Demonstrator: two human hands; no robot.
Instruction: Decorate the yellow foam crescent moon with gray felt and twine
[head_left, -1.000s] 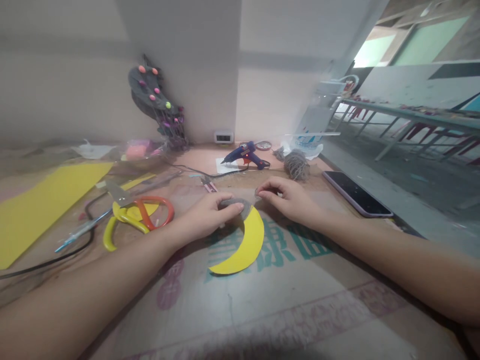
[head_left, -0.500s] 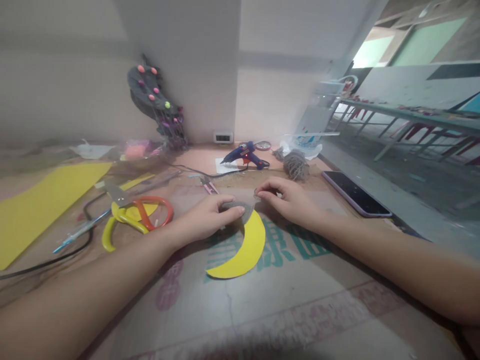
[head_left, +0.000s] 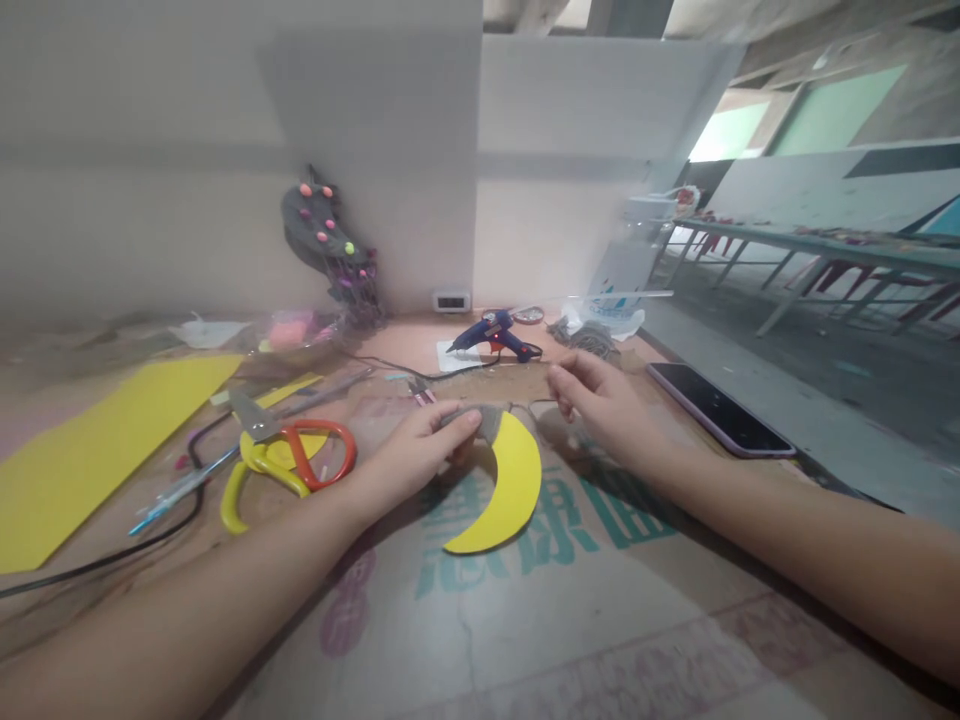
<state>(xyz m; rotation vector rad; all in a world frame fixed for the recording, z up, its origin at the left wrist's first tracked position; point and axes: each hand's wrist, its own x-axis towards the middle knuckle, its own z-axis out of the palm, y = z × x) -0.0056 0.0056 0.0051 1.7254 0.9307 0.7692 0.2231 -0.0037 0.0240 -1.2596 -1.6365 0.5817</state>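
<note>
A yellow crescent-shaped cutout (head_left: 508, 485) lies on the printed cardboard work surface (head_left: 570, 620). Its upper tip is wrapped in grey twine (head_left: 480, 418). My left hand (head_left: 416, 450) is closed on that wrapped tip, thumb and fingers pinching it. My right hand (head_left: 600, 400) is raised a little to the right, its fingers pinched on a thin strand of twine that runs back to the crescent's tip. A loose bundle of the same twine (head_left: 596, 340) sits behind my right hand.
Scissors with yellow and orange handles (head_left: 289, 455) lie left of my left hand, beside a black cable and a yellow sheet (head_left: 97, 440). A blue glue gun (head_left: 491, 333) rests at the back. A phone (head_left: 718, 408) lies at the right edge.
My right hand has lifted and moved right, drawing the twine strand taut away from the crescent. My left hand keeps hold of the wrapped tip. The camera has tilted slightly.
</note>
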